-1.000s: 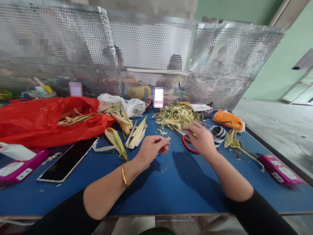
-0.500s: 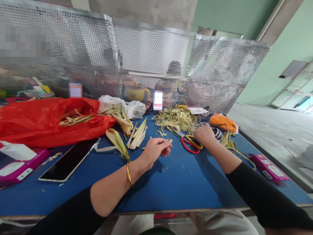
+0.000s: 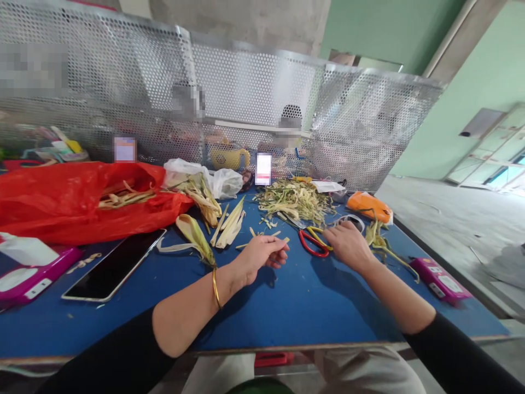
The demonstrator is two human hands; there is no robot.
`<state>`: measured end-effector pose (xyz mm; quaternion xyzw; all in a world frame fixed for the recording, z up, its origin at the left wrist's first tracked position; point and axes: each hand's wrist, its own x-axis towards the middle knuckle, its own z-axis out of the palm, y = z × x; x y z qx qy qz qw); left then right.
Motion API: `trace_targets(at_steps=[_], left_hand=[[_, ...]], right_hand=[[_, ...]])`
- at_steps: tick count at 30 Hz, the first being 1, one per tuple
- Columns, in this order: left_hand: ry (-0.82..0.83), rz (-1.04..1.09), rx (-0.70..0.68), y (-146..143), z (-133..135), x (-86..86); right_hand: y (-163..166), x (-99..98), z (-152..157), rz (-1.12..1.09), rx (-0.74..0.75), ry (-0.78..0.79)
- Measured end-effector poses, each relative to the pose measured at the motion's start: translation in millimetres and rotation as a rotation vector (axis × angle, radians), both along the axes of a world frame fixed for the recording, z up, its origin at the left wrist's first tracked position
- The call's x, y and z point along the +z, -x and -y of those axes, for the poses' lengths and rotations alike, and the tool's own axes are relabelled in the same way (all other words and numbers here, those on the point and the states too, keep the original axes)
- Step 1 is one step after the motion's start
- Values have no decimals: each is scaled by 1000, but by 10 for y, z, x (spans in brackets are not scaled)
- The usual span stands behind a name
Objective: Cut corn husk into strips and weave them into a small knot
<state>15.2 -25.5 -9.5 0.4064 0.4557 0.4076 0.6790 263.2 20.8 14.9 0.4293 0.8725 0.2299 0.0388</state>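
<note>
My left hand (image 3: pixel 266 253) is closed in a pinch above the middle of the table, with a small pale piece of corn husk (image 3: pixel 286 240) showing at its fingertips. My right hand (image 3: pixel 346 244) is closed too, knuckles up, just right of the yellow-and-red-handled scissors (image 3: pixel 315 244). What it grips, if anything, is hidden by the fingers. Behind it lies a round tape roll (image 3: pixel 353 222). A heap of shredded husk (image 3: pixel 296 200) is beyond the scissors. Left of my left hand are loose pale husks (image 3: pixel 232 225) and a greenish husk (image 3: pixel 196 241).
A red plastic bag (image 3: pixel 53 202) holding dry husk strips covers the left side, with a phone (image 3: pixel 117 268) and a purple pack (image 3: pixel 45 276) before it. At right are an orange packet (image 3: pixel 370 207) and another purple pack (image 3: pixel 441 280). A perforated metal screen (image 3: pixel 254 82) stands behind.
My right hand has come slightly nearer to me from beside the tape roll, still closed. My left hand keeps its pinch in nearly the same place. The view has shifted slightly.
</note>
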Motion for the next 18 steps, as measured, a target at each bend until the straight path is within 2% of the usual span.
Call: trace_targets(at_steps=[3, 6, 11, 18], left_hand=[[0, 9, -42, -30, 7, -30], [-5, 31, -89, -79, 13, -43], [0, 39, -118, -217, 52, 7], [-47, -55, -150, -503, 19, 96]], right_hand=[[-38, -107, 258, -60, 164, -148], [-62, -223, 443, -186, 266, -220], [-43, -328, 620, -376, 327, -184], [134, -359, 905, -360, 397, -157]])
